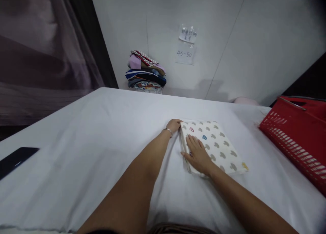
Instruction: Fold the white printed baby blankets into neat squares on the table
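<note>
A white folded cloth (pixel 216 156) printed with grey mushroom shapes, plus a few red, blue and yellow ones, lies in a neat rectangle on the white-covered table (pixel 122 125). At its far left corner, my left hand (pixel 174 125) has its fingers closed on the edge; the fingertips are partly hidden. A bracelet (pixel 168 131) circles that wrist. My right hand (pixel 198 154) rests flat on the near left part of the cloth, fingers stretched out and thumb by the left edge.
To the right stands a red plastic basket (pixel 300 135) with a metal handle. A dark flat device (pixel 17 159) lies at the left. Behind the table, a pile of folded fabrics (pixel 146 73) sits against the wall, near handwritten paper signs (pixel 185 54). A curtain (pixel 38 57) hangs at left.
</note>
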Available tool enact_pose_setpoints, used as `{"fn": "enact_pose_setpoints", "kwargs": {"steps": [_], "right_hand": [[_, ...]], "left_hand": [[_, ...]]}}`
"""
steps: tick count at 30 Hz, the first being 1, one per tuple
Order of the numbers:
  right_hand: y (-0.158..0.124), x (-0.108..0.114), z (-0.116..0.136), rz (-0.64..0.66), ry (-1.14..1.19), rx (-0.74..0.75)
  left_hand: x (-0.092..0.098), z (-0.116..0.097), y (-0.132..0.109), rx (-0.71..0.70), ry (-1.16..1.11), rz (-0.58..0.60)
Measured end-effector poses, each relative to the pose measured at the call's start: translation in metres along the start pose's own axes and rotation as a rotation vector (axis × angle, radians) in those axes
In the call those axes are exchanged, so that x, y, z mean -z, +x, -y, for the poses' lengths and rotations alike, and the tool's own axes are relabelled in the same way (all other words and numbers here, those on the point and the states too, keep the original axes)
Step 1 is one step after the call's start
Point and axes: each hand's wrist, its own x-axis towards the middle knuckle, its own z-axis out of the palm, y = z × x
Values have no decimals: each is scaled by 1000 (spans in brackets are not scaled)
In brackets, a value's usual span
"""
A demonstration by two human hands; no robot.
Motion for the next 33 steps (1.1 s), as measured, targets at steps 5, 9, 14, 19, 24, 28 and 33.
{"fn": "enact_pose_setpoints", "kwargs": {"steps": [5, 9, 14, 19, 24, 28, 33], "right_hand": [[3, 23, 0, 35, 231, -60], [-18, 56, -32, -225, 572, -217], [-70, 73, -100, -481, 578, -577], [-102, 62, -132, -364, 641, -660], [-101, 60, -131, -312, 633, -665], [-98, 69, -131, -258, 600, -720], [-97, 77, -133, -165, 660, -724]], "left_hand": [[2, -5, -15, -4, 7, -38], [4, -6, -53, -7, 25, -84], [6, -10, -122, -450, 299, -76], [4, -17, -167, -902, 634, 232], [-1, -13, -168, -940, 733, 335], [-2, -10, -164, -979, 782, 293], [-2, -12, -156, -1063, 888, 255]]}}
